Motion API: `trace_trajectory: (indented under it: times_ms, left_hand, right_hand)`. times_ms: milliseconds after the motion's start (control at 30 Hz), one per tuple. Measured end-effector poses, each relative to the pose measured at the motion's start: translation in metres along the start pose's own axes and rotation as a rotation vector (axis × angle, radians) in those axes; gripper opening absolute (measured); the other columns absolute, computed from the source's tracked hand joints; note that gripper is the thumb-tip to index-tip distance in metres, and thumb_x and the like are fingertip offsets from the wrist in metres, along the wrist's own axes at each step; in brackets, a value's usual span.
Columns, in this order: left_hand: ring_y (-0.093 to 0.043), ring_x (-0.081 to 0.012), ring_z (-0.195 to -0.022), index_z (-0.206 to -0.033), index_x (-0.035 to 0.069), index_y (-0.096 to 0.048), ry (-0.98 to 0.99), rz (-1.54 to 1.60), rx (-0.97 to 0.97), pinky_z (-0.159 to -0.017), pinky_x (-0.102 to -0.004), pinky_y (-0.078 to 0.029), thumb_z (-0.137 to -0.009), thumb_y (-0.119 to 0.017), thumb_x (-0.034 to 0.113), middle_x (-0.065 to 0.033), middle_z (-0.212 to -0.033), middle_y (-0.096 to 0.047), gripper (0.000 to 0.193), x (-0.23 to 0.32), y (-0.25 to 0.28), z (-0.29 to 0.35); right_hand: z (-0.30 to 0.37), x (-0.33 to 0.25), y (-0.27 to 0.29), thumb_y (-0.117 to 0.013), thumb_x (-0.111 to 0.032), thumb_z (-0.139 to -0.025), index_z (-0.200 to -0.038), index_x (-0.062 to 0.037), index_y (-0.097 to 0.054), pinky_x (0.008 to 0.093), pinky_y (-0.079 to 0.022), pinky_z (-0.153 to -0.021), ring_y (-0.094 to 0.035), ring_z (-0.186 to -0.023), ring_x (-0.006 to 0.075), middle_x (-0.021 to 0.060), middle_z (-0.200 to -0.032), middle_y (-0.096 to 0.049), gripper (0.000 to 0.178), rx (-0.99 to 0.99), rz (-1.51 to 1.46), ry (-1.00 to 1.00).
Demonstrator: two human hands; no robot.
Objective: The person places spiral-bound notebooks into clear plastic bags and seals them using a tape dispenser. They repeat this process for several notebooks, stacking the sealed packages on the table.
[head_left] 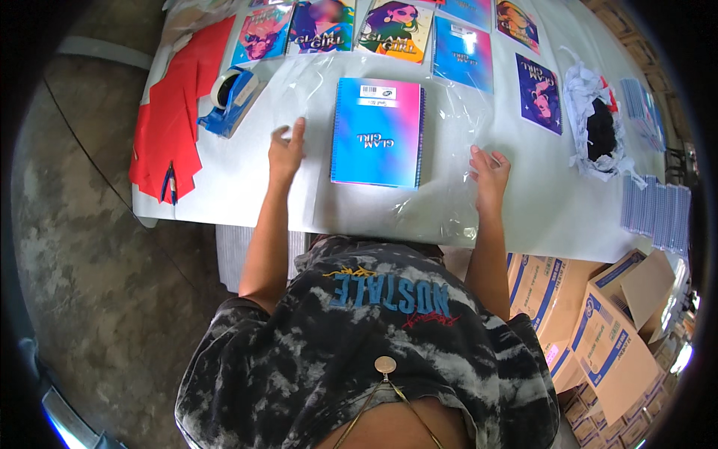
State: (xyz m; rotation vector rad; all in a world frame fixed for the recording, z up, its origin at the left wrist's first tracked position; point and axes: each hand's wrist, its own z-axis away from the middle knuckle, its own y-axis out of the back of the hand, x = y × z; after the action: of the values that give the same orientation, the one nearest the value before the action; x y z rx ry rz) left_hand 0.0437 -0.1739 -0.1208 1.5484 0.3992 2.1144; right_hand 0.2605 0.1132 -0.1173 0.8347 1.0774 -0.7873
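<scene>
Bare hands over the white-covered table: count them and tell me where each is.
2: the bare left hand, left of the blue-and-pink spiral notebook, and the bare right hand, right of it. Neither is hidden.

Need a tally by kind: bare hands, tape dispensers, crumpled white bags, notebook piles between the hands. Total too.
Bare hands: 2
Blue tape dispenser: 1
Crumpled white plastic bag, black material inside: 1
Blue-and-pink spiral notebook pile between the hands: 1
Total: 5

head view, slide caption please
Left hand and right hand flank a blue and pink notebook cover on a white-covered table.
</scene>
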Motion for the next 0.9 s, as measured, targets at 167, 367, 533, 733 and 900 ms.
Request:
trace_trajectory:
  times_ms: [167, 367, 533, 733, 900]
  left_hand:
    - [-0.052, -0.0088, -0.063, -0.099, 0.005, -0.059, -0.034, 0.338, -0.464, -0.058, -0.0210, -0.040, -0.080, -0.066, 0.024, -0.0003, -0.076, -0.058, 0.028, 0.023, 0.021, 0.001]
    - [-0.051, -0.0090, -0.061, -0.084, 0.003, -0.062, -0.179, -0.047, -0.623, -0.056, -0.0217, -0.039, -0.085, -0.064, 0.025, -0.0017, -0.073, -0.057, 0.023, 0.047, 0.033, 0.020]
    - [-0.054, -0.0146, -0.085, -0.077, 0.005, -0.061, -0.435, 0.071, -0.560, -0.073, -0.0271, -0.043, -0.085, -0.063, 0.022, -0.0047, -0.087, -0.057, 0.020, 0.042, 0.015, 0.016]
    - [-0.033, -0.0298, -0.127, -0.073, 0.004, -0.060, -0.619, 0.089, -0.549, -0.103, -0.0416, -0.028, -0.083, -0.064, 0.017, -0.0140, -0.132, -0.042, 0.016, 0.058, -0.008, 0.026]
    - [-0.025, -0.0237, -0.134, -0.070, 0.007, -0.056, -0.566, 0.306, -0.660, -0.106, -0.0368, -0.021, -0.083, -0.061, 0.011, -0.0161, -0.146, -0.025, 0.014, 0.075, -0.035, 0.030]
  right_hand:
    - [-0.036, -0.007, 0.036, -0.070, -0.029, -0.077, -0.107, -0.0016, -0.051, 0.0260, -0.041, -0.071, -0.055, -0.083, 0.0138, 0.0058, -0.095, -0.057, 0.045, -0.530, 0.236, -0.344]
    - [-0.010, -0.050, 0.024, -0.072, -0.026, -0.076, -0.095, -0.0036, -0.055, 0.0210, -0.035, -0.060, -0.046, -0.064, 0.0071, -0.0016, -0.072, -0.051, 0.034, -0.325, -0.424, -0.357]
    - [-0.048, -0.036, 0.054, -0.069, -0.027, -0.079, -0.086, -0.0041, -0.061, 0.0209, -0.036, -0.064, -0.047, -0.070, 0.0073, -0.0011, -0.079, -0.053, 0.025, -0.507, 0.017, -0.214]
    - [-0.034, -0.064, 0.035, -0.067, -0.024, -0.081, -0.079, 0.0005, -0.062, 0.0245, -0.039, -0.071, -0.048, -0.080, 0.0081, 0.0033, -0.094, -0.058, 0.025, -0.679, 0.263, 0.123]
    - [-0.024, -0.028, -0.028, -0.061, -0.014, -0.084, -0.075, 0.0014, -0.055, 0.0285, -0.037, -0.087, -0.049, -0.100, 0.0139, 0.0073, -0.108, -0.056, 0.019, -0.649, -0.113, 0.417]
